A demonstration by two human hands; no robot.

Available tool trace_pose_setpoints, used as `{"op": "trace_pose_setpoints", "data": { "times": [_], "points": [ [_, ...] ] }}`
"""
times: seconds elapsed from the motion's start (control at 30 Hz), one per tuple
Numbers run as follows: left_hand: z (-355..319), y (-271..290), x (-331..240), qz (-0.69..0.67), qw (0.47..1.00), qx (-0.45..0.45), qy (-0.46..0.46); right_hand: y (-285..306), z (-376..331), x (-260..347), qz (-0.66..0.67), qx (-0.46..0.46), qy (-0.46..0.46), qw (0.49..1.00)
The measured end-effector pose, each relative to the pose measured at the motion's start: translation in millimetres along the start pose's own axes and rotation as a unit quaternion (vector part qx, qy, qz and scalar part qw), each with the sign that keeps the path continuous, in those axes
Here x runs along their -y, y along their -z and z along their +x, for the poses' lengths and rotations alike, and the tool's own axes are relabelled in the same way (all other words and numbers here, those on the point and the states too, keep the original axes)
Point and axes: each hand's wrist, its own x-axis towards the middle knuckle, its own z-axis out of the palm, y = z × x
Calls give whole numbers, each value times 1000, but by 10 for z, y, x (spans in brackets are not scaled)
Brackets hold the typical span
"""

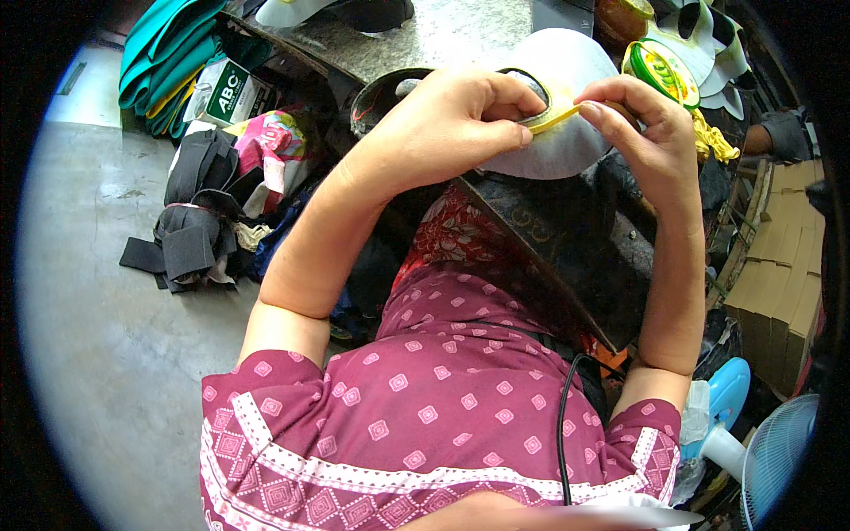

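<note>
A pale grey-white rounded piece (571,150), like a cut shoe part, lies on the work surface under both hands. Along its dark-rimmed opening runs a narrow yellow strip (556,120). My left hand (447,119) is closed at the near end of this strip, thumb and fingers around the rim of the opening. My right hand (642,128) pinches the other end of the strip between thumb and forefinger, a little above the pale piece. The strip stretches between the two hands. My left palm hides part of the piece.
A green-and-yellow round roll (662,73) sits beyond my right hand, with yellow strands (711,137) hanging below. Pale cut pieces (695,40) pile behind it. Left on the floor are dark fabric bundles (190,226) and folded green sheets (168,62). A blue fan (779,456) stands at lower right.
</note>
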Motion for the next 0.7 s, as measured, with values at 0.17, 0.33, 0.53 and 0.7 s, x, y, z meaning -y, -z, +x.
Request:
{"op": "trace_pose_setpoints", "data": {
  "times": [0.17,0.33,0.53,0.7],
  "points": [
    [-30,-65,8,-12,1000,-22,13,-11,5,-56,-13,6,0,1000],
    [-5,-99,-17,61,996,-46,-55,-14,-13,-38,-33,22,-1,999],
    [103,118,-235,543,744,-56,-385,68,-101,41,-47,100,9,994],
    [139,13,-64,522,800,-111,-275,-22,-106,-110,-19,44,-29,998]
  ]
}}
